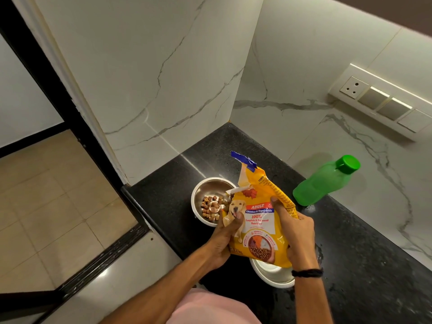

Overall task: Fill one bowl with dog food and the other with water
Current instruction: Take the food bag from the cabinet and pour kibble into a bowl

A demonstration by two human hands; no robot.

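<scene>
- dog food bag [259,220], yellow, tilted over the far steel bowl [211,187] on the black tabletop [350,253]
- kibble [210,208] lies in that bowl
- left hand [224,239] and right hand [295,232]: fingers clasped around the bag
- second bowl [271,274] under the bag
- green bottle [325,181] stands well apart
</scene>
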